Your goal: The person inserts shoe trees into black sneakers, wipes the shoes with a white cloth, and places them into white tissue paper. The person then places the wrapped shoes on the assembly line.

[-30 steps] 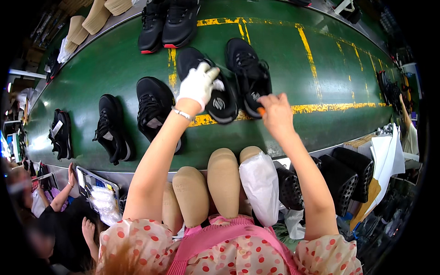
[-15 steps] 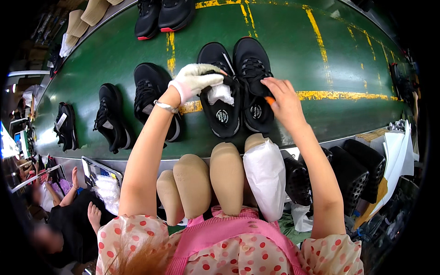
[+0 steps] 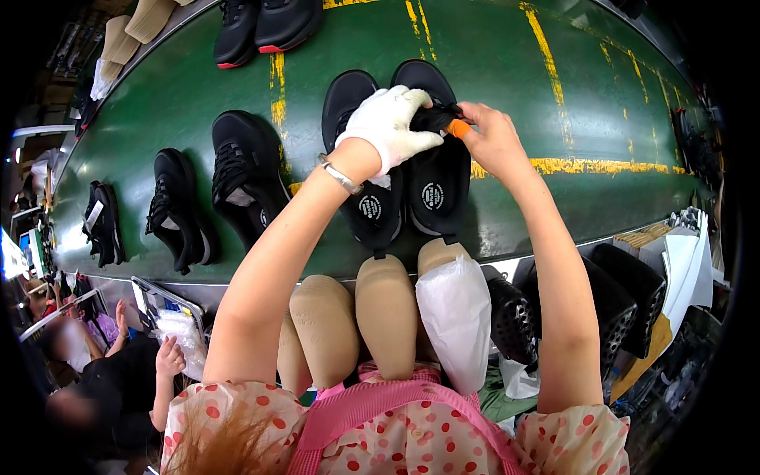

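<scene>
A pair of black sneakers stands on the green work surface, toes pointing away from me. My left hand (image 3: 388, 127), in a white glove, reaches across the left sneaker (image 3: 374, 218) to the right sneaker (image 3: 439, 190). Its fingers and thumb close around the black tongue and laces (image 3: 433, 119) of that right sneaker. From the other side my bare right hand (image 3: 491, 138), with an orange cover on the thumb, pinches the same tongue. A bit of white paper shows inside the left sneaker, mostly hidden under the glove.
More black sneakers (image 3: 247, 170) stand to the left, and a red-soled pair (image 3: 289, 24) farther back. Along the near edge are beige foot-shaped forms (image 3: 386, 309), one white-wrapped form (image 3: 455, 317) and black perforated blocks (image 3: 609, 309). Another person (image 3: 131, 388) is at the lower left.
My left hand has moved right, from the left sneaker's opening to the right sneaker's tongue. My right hand has shifted slightly upward. The right sneaker's tongue is now pulled up between both hands.
</scene>
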{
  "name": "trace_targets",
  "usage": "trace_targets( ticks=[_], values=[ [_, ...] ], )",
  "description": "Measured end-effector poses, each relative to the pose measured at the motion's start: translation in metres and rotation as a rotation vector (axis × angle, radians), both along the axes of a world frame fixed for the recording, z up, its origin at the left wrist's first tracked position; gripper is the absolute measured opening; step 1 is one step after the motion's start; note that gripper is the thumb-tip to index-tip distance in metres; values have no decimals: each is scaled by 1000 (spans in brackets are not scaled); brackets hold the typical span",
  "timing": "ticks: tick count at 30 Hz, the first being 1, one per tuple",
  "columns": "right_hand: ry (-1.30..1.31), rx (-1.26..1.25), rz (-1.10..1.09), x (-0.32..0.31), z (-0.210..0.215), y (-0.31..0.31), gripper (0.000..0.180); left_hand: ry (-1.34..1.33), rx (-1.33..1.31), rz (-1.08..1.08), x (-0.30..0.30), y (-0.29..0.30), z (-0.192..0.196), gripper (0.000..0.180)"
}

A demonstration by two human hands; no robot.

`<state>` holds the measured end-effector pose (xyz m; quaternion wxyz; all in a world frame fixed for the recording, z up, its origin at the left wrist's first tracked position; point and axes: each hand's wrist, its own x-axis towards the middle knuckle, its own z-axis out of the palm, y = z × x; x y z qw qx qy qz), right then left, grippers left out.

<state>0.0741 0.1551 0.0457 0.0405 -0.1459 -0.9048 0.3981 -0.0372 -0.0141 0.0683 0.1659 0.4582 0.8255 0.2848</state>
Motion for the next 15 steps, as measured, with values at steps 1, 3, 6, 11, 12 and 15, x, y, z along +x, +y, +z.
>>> trace_targets(
  ticks=[1,3,6,11,12,15],
  values=[
    [0,-8,4,-2,0,2,20,-34,-27,11,-1,4,0,45],
    [-60,-165,-9,-7,-6,6,18,-89,9,10,-8,6,-10,40],
    [-142,-369,-15,-8,-19,11,16,-207,2,13,-16,7,-17,34],
    [-147,-692,-39,-3,-24,9,18,-346,-124,-60,-30,15,-23,35],
    [-156,-717,-67,-1,-21,6,20,-438,-97,-56,-32,13,-34,35],
    [-150,-793,-105,2,-35,8,26,-575,-75,-29,-33,11,-46,39]
  ],
)
